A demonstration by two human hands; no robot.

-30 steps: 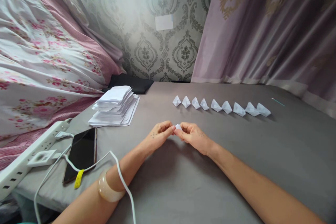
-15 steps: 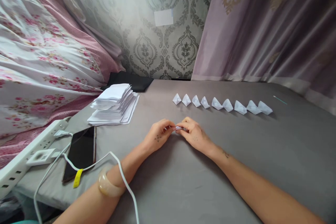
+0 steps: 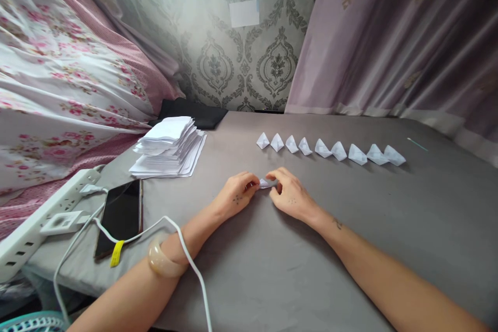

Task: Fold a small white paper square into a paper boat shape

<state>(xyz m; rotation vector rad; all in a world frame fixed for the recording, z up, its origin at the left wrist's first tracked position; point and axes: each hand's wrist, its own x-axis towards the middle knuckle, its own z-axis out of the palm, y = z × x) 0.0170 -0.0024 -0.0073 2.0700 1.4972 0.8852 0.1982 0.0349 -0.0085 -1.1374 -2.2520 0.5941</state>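
Near the middle of the frame, a small folded paper piece (image 3: 266,183) pinched between two hands on the gray table (image 3: 389,218). Left hand (image 3: 237,197) curled, fingertips squeezed shut on the left end of the paper. Right hand (image 3: 290,196) bent over, fingers pressed together on the right end, both hands low and resting on the table. Just above, a row of nine little folded paper shapes (image 3: 330,149) lined up side by side, well apart from the hands. To the upper left, a messy stack of white paper sheets (image 3: 169,148). In the lower left, a dark phone (image 3: 120,216) lying flat, beside a white power strip (image 3: 42,225). A white cable (image 3: 187,259) looping over the left arm, close to a pale bangle (image 3: 163,264) on the wrist. Far right, a thin green stick (image 3: 417,144) lying alone.
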